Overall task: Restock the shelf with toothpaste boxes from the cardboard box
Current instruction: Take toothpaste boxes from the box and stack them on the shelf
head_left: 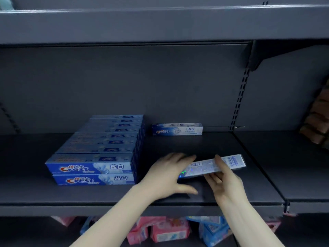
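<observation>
Now placing: toothpaste box (215, 166) at lower right of centre, just above shelf (195, 147), pinched by right hand (222, 180); left hand (170, 173) spread, fingers at its left end. Long axis left-right, barcode end tipped up rightward. Next, probably: level and set down ahead of lone box (177, 129).

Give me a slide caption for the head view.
Both hands place a pale toothpaste box beside stacked blue boxes.
</observation>
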Tool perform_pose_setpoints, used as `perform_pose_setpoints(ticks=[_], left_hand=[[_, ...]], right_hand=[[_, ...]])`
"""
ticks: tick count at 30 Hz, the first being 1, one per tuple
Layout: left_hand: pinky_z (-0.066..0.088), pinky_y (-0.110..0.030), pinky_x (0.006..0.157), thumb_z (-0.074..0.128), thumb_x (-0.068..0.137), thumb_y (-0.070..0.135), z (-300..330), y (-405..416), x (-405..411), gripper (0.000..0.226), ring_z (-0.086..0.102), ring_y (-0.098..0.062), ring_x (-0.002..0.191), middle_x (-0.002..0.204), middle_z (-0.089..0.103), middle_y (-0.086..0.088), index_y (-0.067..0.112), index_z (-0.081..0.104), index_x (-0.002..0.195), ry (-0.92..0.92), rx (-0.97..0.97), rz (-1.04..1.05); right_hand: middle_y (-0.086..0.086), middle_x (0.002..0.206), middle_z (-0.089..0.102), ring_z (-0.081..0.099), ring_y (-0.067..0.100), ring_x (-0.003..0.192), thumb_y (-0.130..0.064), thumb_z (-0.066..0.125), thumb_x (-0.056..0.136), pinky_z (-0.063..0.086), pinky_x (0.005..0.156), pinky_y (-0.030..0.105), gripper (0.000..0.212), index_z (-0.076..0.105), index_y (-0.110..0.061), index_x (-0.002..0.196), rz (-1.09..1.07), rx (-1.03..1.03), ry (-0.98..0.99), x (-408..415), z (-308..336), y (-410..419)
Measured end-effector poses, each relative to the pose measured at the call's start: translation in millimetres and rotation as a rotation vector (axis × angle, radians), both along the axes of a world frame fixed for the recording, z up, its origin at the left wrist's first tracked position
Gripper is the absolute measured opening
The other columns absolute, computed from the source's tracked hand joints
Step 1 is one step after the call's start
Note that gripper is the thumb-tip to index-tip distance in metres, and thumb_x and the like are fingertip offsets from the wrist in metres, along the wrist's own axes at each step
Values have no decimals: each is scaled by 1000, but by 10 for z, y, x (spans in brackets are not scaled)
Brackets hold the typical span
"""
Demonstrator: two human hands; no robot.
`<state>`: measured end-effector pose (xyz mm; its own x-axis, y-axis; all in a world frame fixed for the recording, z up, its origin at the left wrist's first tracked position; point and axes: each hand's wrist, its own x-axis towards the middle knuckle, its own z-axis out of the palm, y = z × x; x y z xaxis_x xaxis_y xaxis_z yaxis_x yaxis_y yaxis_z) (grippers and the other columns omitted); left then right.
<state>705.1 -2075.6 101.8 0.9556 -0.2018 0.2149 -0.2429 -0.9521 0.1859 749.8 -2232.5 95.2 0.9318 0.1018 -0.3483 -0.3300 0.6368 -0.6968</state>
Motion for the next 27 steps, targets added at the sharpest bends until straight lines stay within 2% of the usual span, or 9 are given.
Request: perform_pose_setpoints(ticks=[3, 7, 10, 13, 15, 18, 21, 24, 27], left_hand=[[38, -28, 95, 63, 82, 44, -141, 58, -56, 68, 46, -18, 121, 133, 51, 4, 32, 33, 142, -69, -11, 110], [38, -27, 83, 62, 84, 38, -191, 87, -82, 49, 51, -17, 113, 123, 57, 6, 28, 47, 129, -132, -69, 206], [39, -28, 84, 63, 84, 37, -177, 70, -102, 47, 52, -18, 111, 122, 58, 6, 28, 49, 128, -136, -85, 216], [43, -31, 83, 66, 81, 31, -194, 74, -124, 46, 54, -22, 108, 118, 60, 3, 26, 52, 125, -171, -128, 230], [49, -33, 74, 72, 73, 17, -191, 77, -157, 46, 59, -28, 95, 108, 64, 0, 24, 56, 115, -224, -124, 221], [54, -36, 61, 74, 54, -2, -183, 91, -178, 59, 61, -30, 79, 95, 66, -2, 24, 52, 102, -327, -138, 235], [52, -37, 69, 76, 58, 5, -117, 84, -202, 58, 58, -28, 91, 103, 62, -1, 24, 54, 108, -338, -141, 267], [42, -33, 93, 75, 73, 30, -89, 88, -190, 73, 44, -22, 115, 126, 49, 1, 23, 41, 137, -220, -107, 304], [33, -26, 100, 69, 79, 38, -116, 133, -191, 77, 36, -18, 120, 131, 42, 0, 23, 30, 144, -105, -83, 248]], right_hand=[[11, 91, 62, 61, 23, 89, -12, 65, 85, 48, 89, 38, 17, 56, -6, 97, 7, -32, 5, 14, 6, 35], [11, 90, 61, 61, 26, 95, -14, 67, 84, 48, 90, 38, 20, 56, -5, 98, 43, -89, -8, 28, -8, 40], [14, 97, 62, 60, 29, 102, -15, 67, 84, 48, 92, 37, 25, 56, -3, 103, 61, -128, -20, 29, -12, 6], [15, 98, 61, 62, 26, 91, -20, 68, 83, 52, 78, 33, 35, 56, -2, 110, 54, -201, -38, 48, 5, -67], [11, 89, 59, 59, 21, 77, -29, 69, 82, 51, 67, 30, 32, 57, -5, 101, 47, -279, -42, 82, 49, -155], [9, 80, 59, 59, 19, 72, -25, 71, 80, 51, 66, 30, 25, 58, -6, 87, 92, -313, -81, 155, 126, -318], [11, 88, 66, 64, 21, 79, -11, 73, 75, 53, 67, 31, 36, 59, 3, 105, 217, -315, -170, 230, 126, -437], [7, 85, 72, 70, 17, 75, -24, 91, 43, 57, 60, 26, 68, 63, -5, 102, 294, -346, -303, 275, 105, -530], [7, 100, 69, 66, 17, 87, -6, 82, 62, 57, 71, 24, 46, 66, -21, 102, 334, -529, -460, 338, 32, -600]])
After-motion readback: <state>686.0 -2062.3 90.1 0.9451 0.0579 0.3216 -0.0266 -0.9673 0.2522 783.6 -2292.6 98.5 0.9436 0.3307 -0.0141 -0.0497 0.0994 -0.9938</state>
